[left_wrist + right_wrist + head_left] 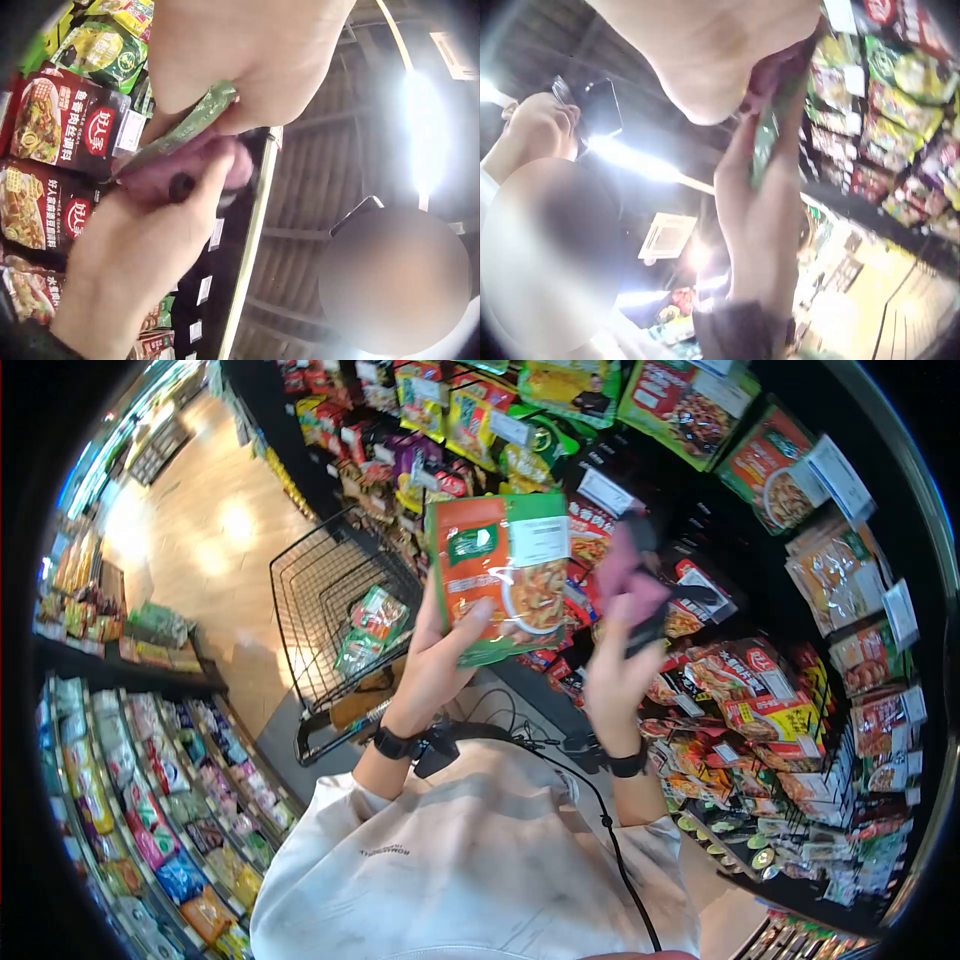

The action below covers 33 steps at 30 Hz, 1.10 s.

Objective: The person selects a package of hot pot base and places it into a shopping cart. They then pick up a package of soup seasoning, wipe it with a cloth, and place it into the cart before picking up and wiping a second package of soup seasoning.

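Observation:
My left hand (436,655) grips an orange and green food pouch (475,575) by its lower left side, thumb across the front. The pouch stands upright in front of the shelves, with a white label at its top right. To its right, my right hand (618,675) holds a blurred pink and black object (632,582); I cannot tell its kind. In the left wrist view the pouch (187,124) appears edge-on, beside the pink object (154,178) in the right hand. The right wrist view shows the pouch (765,142) pinched between left thumb and fingers.
A black wire shopping basket (300,575) with green and orange packets (375,618) inside stands to the left. Hanging packets (760,685) and price tags fill the rack ahead and to the right. Another packed shelf (150,800) lies at the lower left. A black cable (610,830) runs down over my shirt.

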### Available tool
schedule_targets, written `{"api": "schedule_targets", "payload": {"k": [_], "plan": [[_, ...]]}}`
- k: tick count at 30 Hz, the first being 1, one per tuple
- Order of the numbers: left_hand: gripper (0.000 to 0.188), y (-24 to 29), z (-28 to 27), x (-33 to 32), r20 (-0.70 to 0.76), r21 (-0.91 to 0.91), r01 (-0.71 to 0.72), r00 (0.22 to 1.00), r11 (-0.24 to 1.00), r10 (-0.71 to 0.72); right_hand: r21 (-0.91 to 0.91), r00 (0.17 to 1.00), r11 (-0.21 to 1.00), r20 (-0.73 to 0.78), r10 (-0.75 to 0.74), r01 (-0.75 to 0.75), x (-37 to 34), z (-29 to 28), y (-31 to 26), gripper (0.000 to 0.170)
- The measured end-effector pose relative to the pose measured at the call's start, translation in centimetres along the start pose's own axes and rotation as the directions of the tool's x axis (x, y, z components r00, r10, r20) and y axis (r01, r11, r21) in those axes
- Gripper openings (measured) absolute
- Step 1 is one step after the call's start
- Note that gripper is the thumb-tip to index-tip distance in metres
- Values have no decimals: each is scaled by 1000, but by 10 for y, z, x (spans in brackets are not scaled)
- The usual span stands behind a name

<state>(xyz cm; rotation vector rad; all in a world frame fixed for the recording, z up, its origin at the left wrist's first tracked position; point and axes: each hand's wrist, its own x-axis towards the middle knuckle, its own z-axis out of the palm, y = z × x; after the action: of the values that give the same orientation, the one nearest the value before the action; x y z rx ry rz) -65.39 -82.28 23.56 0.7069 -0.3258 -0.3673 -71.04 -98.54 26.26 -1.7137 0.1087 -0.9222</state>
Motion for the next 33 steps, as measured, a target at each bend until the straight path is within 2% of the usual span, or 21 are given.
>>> {"api": "schedule_targets", "payload": {"k": [1,2,3,5,6,9,11,14,16,17,18,19,20,22,23,25,26,28,29,30,33], "plan": [[72,1,4,-1,65,-24,19,998,1000,-18,-92,981,995,195,-25,43,-8,8,-3,40],[77,1,11,-5,-67,122,78,995,989,-71,-157,926,981,375,-48,114,-16,17,-6,55],[83,-9,-2,-6,7,157,-14,1000,988,13,-347,787,784,554,-272,515,-20,24,-2,67],[86,1,3,-4,40,147,26,999,989,-32,-207,800,872,530,-282,444,-13,28,12,79],[80,3,-5,0,151,386,-70,988,920,12,-213,811,867,504,-298,451,-3,29,18,74],[72,7,4,-2,301,537,-143,953,832,-30,81,950,990,283,-132,113,13,41,26,54],[73,1,2,-2,302,483,-172,953,859,21,14,925,976,317,-210,216,11,45,35,54],[69,2,-13,-13,-54,205,197,980,959,-190,-150,810,857,438,-389,492,8,40,25,58],[71,2,-23,-11,23,8,-75,997,997,75,-187,699,778,596,-396,600,0,39,15,62],[75,18,-11,-3,13,-340,-38,999,940,46,-188,642,754,672,-369,630,-11,41,9,64],[71,20,-34,-2,79,-487,-9,995,873,54,-139,605,783,720,-341,606,-23,43,3,71],[62,25,-31,4,-94,-113,-149,986,982,139,-93,551,795,769,-325,599,-34,43,2,74],[56,30,-24,2,-162,59,-152,974,987,160,-73,538,797,774,-333,599,-38,41,3,74],[42,23,-18,2,-218,-37,-120,970,992,110,-78,581,788,720,-379,610,-33,39,13,76],[43,17,-22,8,-186,60,-128,973,990,138,-103,632,781,656,-413,616,-24,40,22,76],[39,12,-15,4,-155,-107,-65,987,992,48,-200,781,799,441,-442,566,-5,46,40,60],[34,7,-15,4,-110,-133,-56,993,990,42,37,921,979,335,-200,200,-10,49,45,50],[33,6,-10,4,-146,-114,-55,989,992,38,347,902,886,402,154,-306,-7,46,44,39],[34,4,-13,3,-158,-102,-50,987,993,33,375,839,824,504,204,-425,-5,39,37,37],[39,5,-16,4,-132,76,-84,987,994,94,433,819,737,499,283,-519,-6,37,27,30],[57,1,-27,8,-49,584,-259,935,770,352,369,849,811,456,267,-453,-6,31,45,25]]}}
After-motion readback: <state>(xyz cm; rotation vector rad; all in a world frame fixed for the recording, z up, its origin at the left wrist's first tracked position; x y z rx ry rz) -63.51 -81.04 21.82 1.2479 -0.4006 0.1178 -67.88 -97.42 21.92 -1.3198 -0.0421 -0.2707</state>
